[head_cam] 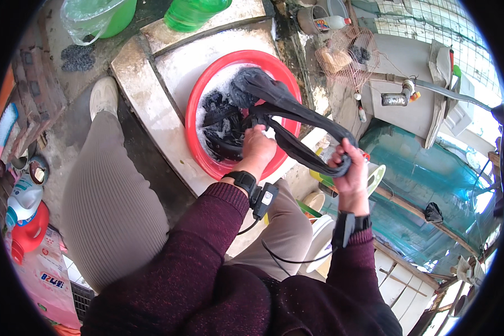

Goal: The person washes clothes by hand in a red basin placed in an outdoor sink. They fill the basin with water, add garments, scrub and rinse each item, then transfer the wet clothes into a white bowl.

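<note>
A red plastic basin [192,138] holds sudsy water and wet dark cloth [222,119]. My left hand [259,145] grips a bunched part of a dark wet garment [277,94] over the basin's near side. Beyond the basin's right rim, my right hand [347,166] is closed around a looped end of the same garment. Two stretched lengths of fabric run between the basin and my right hand. The garment's far part rests in the foam at the back of the basin.
The basin sits on a worn pale slab [145,101]. Green containers [197,12] stand beyond it. Detergent bottles [25,197] and a blue-backed brush [6,126] lie at the left. A metal tap [397,98] and a mesh bag [346,56] are at the upper right.
</note>
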`<state>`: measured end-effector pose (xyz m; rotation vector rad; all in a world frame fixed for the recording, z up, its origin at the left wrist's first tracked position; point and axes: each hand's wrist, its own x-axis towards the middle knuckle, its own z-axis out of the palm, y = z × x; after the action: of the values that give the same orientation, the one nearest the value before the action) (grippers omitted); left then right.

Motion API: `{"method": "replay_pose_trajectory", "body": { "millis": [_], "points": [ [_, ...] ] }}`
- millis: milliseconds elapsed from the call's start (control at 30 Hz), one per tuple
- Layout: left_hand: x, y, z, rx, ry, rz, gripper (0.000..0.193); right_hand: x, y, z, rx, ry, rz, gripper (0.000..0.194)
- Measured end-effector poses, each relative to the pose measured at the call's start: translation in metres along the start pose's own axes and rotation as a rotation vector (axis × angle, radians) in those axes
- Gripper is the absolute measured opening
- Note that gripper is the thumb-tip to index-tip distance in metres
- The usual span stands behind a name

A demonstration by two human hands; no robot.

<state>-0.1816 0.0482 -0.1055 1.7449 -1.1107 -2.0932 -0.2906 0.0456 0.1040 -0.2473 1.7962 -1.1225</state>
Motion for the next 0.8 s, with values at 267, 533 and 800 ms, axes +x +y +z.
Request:
{"method": "replay_pose_trajectory", "body": {
  "millis": [267, 533, 800],
  "points": [
    [-0.008, -0.015, -0.007, 0.367, 0.027, 0.216, 0.089, -0.089, -0.08, 0.0, 0.176, -0.129, -0.108, 0.018],
    [0.007, -0.024, 0.01, 0.234, -0.044, 0.419, 0.046, -0.098, -0.109, -0.012, 0.143, -0.153, -0.289, 0.022],
    [0.029, -0.041, 0.021, -0.876, -0.36, -0.006, 0.029, 0.045, -0.012, -0.016, -0.252, -0.139, -0.071, 0.031]
  ]
}}
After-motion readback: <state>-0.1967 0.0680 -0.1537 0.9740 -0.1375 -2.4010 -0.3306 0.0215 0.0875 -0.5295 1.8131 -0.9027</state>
